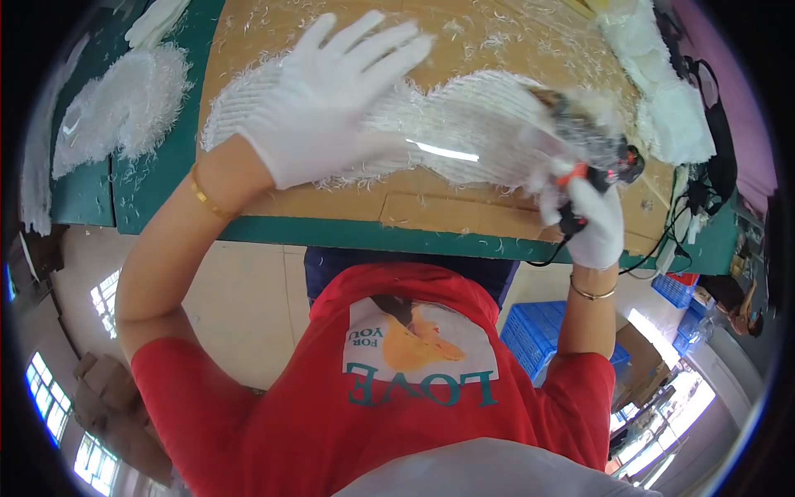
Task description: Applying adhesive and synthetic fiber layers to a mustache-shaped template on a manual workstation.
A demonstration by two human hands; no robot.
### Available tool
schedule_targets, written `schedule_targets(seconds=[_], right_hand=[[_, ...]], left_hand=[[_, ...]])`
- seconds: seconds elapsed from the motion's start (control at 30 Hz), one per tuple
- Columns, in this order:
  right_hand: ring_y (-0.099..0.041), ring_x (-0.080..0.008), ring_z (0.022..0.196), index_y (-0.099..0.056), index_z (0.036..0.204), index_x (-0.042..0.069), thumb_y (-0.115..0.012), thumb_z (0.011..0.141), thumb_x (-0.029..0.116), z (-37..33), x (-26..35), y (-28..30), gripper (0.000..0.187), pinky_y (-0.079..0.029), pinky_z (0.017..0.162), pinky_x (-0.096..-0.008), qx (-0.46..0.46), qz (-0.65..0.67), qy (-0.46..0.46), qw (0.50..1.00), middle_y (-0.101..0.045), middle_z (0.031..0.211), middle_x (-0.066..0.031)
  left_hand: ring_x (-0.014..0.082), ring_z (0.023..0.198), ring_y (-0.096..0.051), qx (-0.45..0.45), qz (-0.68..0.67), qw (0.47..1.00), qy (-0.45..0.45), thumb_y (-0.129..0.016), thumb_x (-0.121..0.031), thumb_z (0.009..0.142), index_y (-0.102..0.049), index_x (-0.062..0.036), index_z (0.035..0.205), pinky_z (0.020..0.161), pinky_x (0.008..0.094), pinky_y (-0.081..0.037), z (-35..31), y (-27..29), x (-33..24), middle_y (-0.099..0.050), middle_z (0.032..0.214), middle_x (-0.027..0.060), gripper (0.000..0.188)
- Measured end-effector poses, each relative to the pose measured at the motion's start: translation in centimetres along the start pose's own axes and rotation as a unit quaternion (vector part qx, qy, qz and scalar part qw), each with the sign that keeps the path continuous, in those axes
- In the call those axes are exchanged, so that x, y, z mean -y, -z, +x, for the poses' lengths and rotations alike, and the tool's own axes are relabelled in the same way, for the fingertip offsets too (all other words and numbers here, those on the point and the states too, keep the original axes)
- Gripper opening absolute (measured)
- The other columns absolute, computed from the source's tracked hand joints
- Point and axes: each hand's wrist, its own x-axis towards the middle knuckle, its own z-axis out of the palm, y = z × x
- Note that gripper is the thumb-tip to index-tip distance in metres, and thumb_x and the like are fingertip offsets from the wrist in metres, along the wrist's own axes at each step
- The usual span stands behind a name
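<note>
Head view shows a brown cardboard sheet (464, 207) on the green table (166, 199), and on it a long white fringed fabric piece (464, 124), likely light, limp and prone to shedding. It lies under the left hand (331, 99), spread flat, fingers apart. Best held by pressing flat. The right hand (592, 219) is clenched around a small powered trimmer (592, 145) at its far end.

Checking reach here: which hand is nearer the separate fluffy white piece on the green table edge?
Left. The left hand lies flat on the work mat just beside that fluffy white piece; the right hand grips a tool far across.
</note>
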Motion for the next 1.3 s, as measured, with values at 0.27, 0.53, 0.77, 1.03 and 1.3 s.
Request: schedule_targets(seconds=[0.27,0.53,0.77,1.03,1.3], right_hand=[[-0.065,-0.0124,0.079,-0.067,0.111,-0.002,-0.073,0.089,0.006,1.2,-0.3,-3.7,0.024,-0.055,0.072,-0.0290,-0.037,-0.193,-0.040,0.980,-0.071,0.090,-0.0062],[-0.065,-0.0109,0.087,-0.066,0.120,-0.003,-0.077,0.088,0.008,2.4,0.4,-4.7,0.035,-0.055,0.079,-0.0287,0.002,-0.333,-0.117,0.936,-0.072,0.104,-0.0058],[-0.068,-0.0114,0.086,-0.064,0.126,-0.003,-0.069,0.093,0.006,4.3,0.3,-5.2,0.035,-0.055,0.075,-0.0256,-0.070,-0.205,0.063,0.974,-0.075,0.103,-0.0091],[-0.062,-0.0079,0.084,-0.066,0.124,-0.002,-0.078,0.089,0.016,3.5,0.6,-5.5,0.042,-0.052,0.078,-0.0259,-0.134,-0.264,0.008,0.955,-0.073,0.103,-0.0038],[-0.071,-0.0400,0.100,-0.054,0.142,0.013,-0.075,0.088,0.039,3.6,1.5,6.0,0.063,-0.055,0.086,-0.0488,-0.377,-0.695,0.106,0.603,-0.071,0.114,-0.0205]], left_hand=[[0.0361,0.144,-0.041,0.018,0.028,0.997,0.068,-0.075,-0.063,0.076,-0.048,-0.0064,0.149,0.120,0.0534,-0.025,-0.6,-2.2,-0.9,-0.048,0.154,0.0155,0.096],[0.0363,0.137,-0.048,-0.049,-0.018,0.996,0.072,-0.082,-0.047,0.074,-0.055,-0.0087,0.144,0.115,0.0510,-0.033,-0.1,-2.6,0.1,-0.054,0.147,0.0148,0.084],[0.0378,0.130,-0.053,-0.005,-0.047,0.997,0.056,-0.076,-0.052,0.079,-0.055,-0.0045,0.140,0.109,0.0555,-0.039,0.6,-2.5,1.5,-0.056,0.142,0.0185,0.080],[0.0372,0.129,-0.054,-0.037,-0.039,0.998,0.025,-0.074,-0.051,0.082,-0.056,-0.0037,0.140,0.108,0.0545,-0.039,1.3,-1.9,1.4,-0.058,0.139,0.0179,0.077],[0.0249,0.104,-0.063,-0.141,-0.034,0.989,-0.031,-0.079,-0.034,0.075,-0.066,-0.0134,0.126,0.087,0.0434,-0.049,-3.6,0.6,-1.1,-0.064,0.126,0.0028,0.057]])
